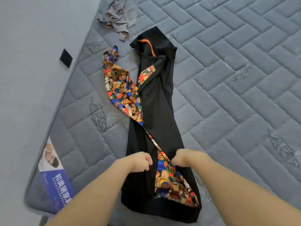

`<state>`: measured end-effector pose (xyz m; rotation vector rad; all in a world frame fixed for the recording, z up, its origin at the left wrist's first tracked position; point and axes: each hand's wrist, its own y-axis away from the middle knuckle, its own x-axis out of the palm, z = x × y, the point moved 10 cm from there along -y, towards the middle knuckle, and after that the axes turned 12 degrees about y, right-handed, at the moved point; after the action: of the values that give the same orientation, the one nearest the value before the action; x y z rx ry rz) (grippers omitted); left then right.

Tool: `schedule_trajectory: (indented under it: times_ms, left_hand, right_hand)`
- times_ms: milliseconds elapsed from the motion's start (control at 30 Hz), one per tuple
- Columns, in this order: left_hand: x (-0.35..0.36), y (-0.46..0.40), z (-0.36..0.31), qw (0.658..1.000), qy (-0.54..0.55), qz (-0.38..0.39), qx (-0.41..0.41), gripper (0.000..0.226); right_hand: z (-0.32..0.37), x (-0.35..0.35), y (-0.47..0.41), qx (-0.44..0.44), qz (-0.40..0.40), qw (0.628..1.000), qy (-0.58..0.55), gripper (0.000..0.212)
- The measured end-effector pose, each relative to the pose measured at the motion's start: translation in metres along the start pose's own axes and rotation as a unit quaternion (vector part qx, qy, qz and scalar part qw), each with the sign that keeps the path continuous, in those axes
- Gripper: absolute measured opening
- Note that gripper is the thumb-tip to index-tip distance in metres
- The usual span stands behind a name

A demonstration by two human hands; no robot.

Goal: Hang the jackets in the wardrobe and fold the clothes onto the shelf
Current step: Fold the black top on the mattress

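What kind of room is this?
Most likely a bedroom: a bare quilted grey mattress fills the view, with a black jacket and a crumpled grey garment lying on it.

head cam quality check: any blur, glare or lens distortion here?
Head view: soft overall, forearms and near mattress edge smeared; wide-angle bend along that edge; light flat, no glare, faint shadows; black jacket folds barely readable where left hand and right hand grip.
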<state>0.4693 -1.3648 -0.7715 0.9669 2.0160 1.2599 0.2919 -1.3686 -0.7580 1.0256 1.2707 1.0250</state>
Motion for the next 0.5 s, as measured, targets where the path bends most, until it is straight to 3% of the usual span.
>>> schedule_trajectory:
  times_ms: [67,133,333,400,467,500]
  left_hand:
    - [-0.077,-0.002,-0.005,0.984,0.105,-0.142,0.018,0.026]
    - [-0.138,0.000,-0.004,0.953,0.194,-0.230,0.036,0.027]
    - [-0.244,0.003,0.002,0.866,0.357,-0.341,0.079,0.029]
    - [-0.263,-0.001,0.001,0.840,0.403,-0.352,0.090,0.028]
    - [-0.272,-0.011,-0.003,0.818,0.452,-0.344,0.092,0.009]
    - [-0.272,-0.017,-0.004,0.809,0.476,-0.334,0.086,0.016]
  right_hand:
    - [0.023,-0.079,0.009,-0.010,-0.185,0.983,-0.006,0.043]
    - [0.054,-0.126,0.014,-0.025,-0.271,0.962,-0.008,0.044]
    - [0.126,-0.170,-0.008,-0.017,-0.348,0.934,0.082,0.067]
    - [0.132,-0.169,-0.017,0.007,-0.369,0.925,0.093,0.070]
    - [0.134,-0.165,-0.024,0.007,-0.395,0.914,0.094,0.065]
    - [0.134,-0.165,-0.026,0.001,-0.409,0.908,0.096,0.062]
